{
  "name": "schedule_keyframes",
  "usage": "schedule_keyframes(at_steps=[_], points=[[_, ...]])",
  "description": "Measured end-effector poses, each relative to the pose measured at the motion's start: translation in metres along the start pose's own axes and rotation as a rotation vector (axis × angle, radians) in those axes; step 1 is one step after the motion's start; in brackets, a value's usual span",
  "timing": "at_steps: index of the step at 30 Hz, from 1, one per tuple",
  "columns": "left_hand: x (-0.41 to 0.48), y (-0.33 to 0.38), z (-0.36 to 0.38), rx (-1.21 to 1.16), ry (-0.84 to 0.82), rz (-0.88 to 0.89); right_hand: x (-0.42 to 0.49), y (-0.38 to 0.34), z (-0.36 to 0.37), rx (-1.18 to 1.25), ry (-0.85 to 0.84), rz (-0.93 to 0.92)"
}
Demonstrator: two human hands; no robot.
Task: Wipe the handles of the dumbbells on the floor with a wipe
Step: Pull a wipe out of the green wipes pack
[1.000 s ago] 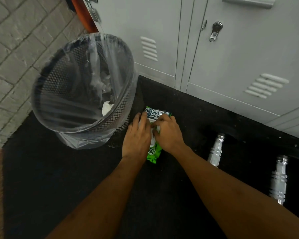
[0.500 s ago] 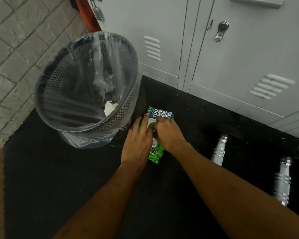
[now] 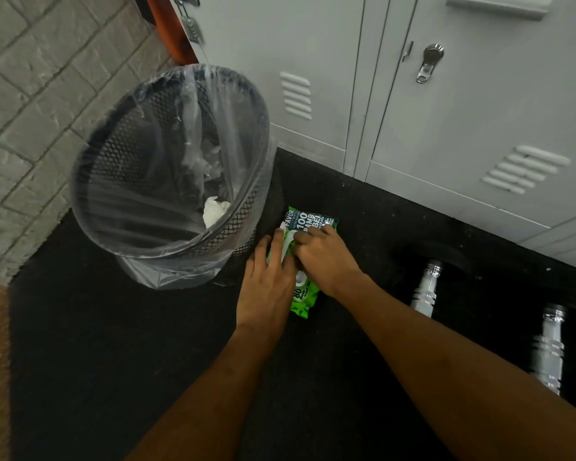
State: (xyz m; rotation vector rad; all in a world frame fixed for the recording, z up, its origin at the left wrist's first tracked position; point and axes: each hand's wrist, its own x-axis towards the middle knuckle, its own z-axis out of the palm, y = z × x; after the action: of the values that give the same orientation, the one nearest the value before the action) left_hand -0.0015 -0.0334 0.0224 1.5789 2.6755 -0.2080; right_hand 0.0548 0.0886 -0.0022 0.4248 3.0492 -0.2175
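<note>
Lockers (image 3: 463, 104): grey metal doors fill the far side ahead of me, louvred vents low on each, a metal latch on the right-hand door.
Floor (image 3: 90, 361): black rubber mat under everything; grey brick wall on my left.
Bin (image 3: 167, 174): black mesh wastebasket lined with a clear plastic bag, standing just left of my hands, with a crumpled white wad inside it.
Dumbbells: two lie on the mat to my right, well apart from my hands. Only their chrome handles show clearly, the nearer handle (image 3: 424, 289) and the farther handle (image 3: 547, 347); the dark heads blend into the mat.
My left hand (image 3: 268, 282): laid flat on the left side of the pack, fingers spread and pressing it down, not curled around anything.
My right hand (image 3: 326, 257): on the pack's upper right part, fingertips bunched at the white opening; I cannot tell if they have actually pinched a sheet.
Wipe pack (image 3: 308, 221): green soft packet lying on the mat between the bin and the dumbbells, touching both my hands.
Wipe (image 3: 285, 242): a bit of white shows at the opening between my hands.
</note>
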Motion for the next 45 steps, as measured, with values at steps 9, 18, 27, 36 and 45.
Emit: schedule_keyframes(at_steps=[9,18,27,36,45], points=[[-0.009,0.0,-0.002,-0.09,0.011,-0.045,-0.004,0.002,0.006,0.177,0.013,0.042],[-0.013,0.001,-0.007,-0.039,0.029,-0.067,-0.001,0.0,-0.002,0.906,0.226,0.428],[-0.007,0.003,-0.004,0.012,0.034,-0.109,0.009,0.0,-0.005,1.414,0.49,0.824],[-0.006,0.008,0.0,0.013,0.051,-0.127,-0.016,0.025,0.005,1.267,0.29,0.703],[-0.001,0.01,0.006,0.006,0.068,-0.108,-0.017,0.033,0.002,0.825,0.184,0.427]])
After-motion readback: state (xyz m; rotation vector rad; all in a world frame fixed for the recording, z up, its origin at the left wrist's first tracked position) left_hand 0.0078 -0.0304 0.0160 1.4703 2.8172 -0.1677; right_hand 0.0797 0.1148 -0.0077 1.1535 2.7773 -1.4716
